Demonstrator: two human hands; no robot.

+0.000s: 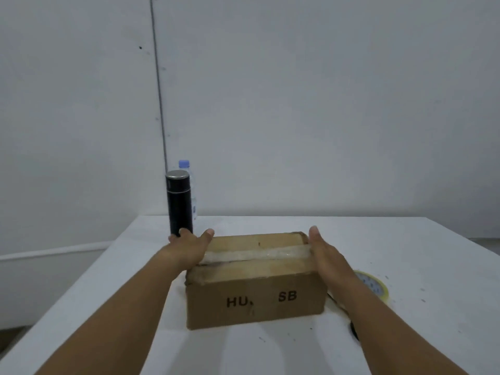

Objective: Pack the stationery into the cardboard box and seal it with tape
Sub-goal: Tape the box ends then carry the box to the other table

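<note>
Showing the sealing step, judged to be near its end. Nearest the onlooker, two bare forearms reach forward over the white tabletop (422, 247) to a brown cardboard box (257, 301). The box stands a little left of the tabletop's middle with its flaps closed, and its near face bears the dark letters "HU" and "SB". No stationery lies in sight, so it is presumably inside. A strip of clear, wrinkled packing tape (257, 253) runs along the top seam from the left end to the right.

The left hand (189, 247) lies flat over the left end of the lid, fingers straight and thumb spread onto the cardboard, covering that end of the strip. The right hand (322, 250) stands edge-on against the right end, fingers straight and together, pressed where the strip meets the corner. Neither hand grips anything.

Just beside the right forearm a roll of yellowish clear tape (374, 285) lies flat on the tabletop. A small dark thing (354, 331) by the same forearm is too hidden to name.

Farther off, a black cylindrical flask with a metal cap (179, 204) stands upright just behind the left fingers. A clear plastic bottle with a blue cap (186, 166) stands behind the flask, before a plain pale wall (297, 104).

Step in hand, as judged: smoothing the tape ends down. The next move would call for firm pressure along the strip and over both end faces. Whether the tape wraps down those faces cannot be seen.
</note>
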